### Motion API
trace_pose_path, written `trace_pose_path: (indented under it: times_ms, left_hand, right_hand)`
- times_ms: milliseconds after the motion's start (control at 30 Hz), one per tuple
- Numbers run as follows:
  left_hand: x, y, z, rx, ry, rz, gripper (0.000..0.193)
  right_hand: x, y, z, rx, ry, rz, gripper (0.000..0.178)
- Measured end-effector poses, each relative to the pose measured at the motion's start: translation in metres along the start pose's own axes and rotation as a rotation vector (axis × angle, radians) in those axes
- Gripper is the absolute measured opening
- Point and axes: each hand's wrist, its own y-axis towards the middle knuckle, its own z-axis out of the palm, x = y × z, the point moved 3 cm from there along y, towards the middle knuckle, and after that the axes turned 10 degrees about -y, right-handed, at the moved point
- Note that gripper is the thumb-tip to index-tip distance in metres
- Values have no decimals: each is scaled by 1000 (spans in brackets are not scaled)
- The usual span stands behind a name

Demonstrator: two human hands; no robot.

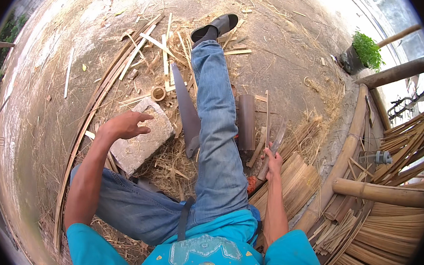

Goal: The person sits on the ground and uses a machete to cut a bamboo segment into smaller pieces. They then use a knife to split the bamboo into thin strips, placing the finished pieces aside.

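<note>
My left hand (pixel 129 125) hovers over a rough concrete block (pixel 144 144), its fingers apart and nothing in them. In my right hand (pixel 273 163), closed beside my outstretched leg, is a long, narrow, blade-like knife (pixel 280 134); its grip is mostly hidden by my fingers. A thin bamboo strip (pixel 267 114) stands close to that hand, and I cannot tell whether the fingers touch it. Between the block and my leg lies a handsaw (pixel 186 108) with a dark blade. A short bamboo ring (pixel 158 94) rests at the block's far corner.
A thick brown bamboo tube (pixel 246 120) lies just right of my leg. Split bamboo slats (pixel 295 181) are stacked near my right arm. Long curved strips (pixel 107 82) stretch along the left. Shavings litter the ground. Bamboo poles (pixel 381 192) and a potted plant (pixel 360 57) stand at right.
</note>
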Motion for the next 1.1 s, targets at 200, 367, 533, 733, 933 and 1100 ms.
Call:
trace_pose_path:
  times_ms: [200, 367, 533, 733, 933, 1100]
  left_hand:
    - [4, -1, 1, -23, 33, 42, 57]
    - [8, 0, 4, -5, 32, 15, 58]
    - [14, -1, 9, 7, 39, 15, 58]
    - [1, 2, 5, 29, 40, 27, 59]
    - [8, -11, 4, -43, 9, 45, 60]
    - [18, -30, -4, -73, -54, -17, 60]
  right_hand:
    - [-19, 50, -24, -205, -165, -68, 31]
    - [-28, 65, -24, -217, -464, -77, 28]
    - [-51, 65, -20, -366, -799, -193, 53]
    - [-64, 78, -27, -389, -1033, -251, 62]
    - [-26, 45, -7, -218, -939, -160, 56]
    - [60, 16, 2, -268, -352, -442, 47]
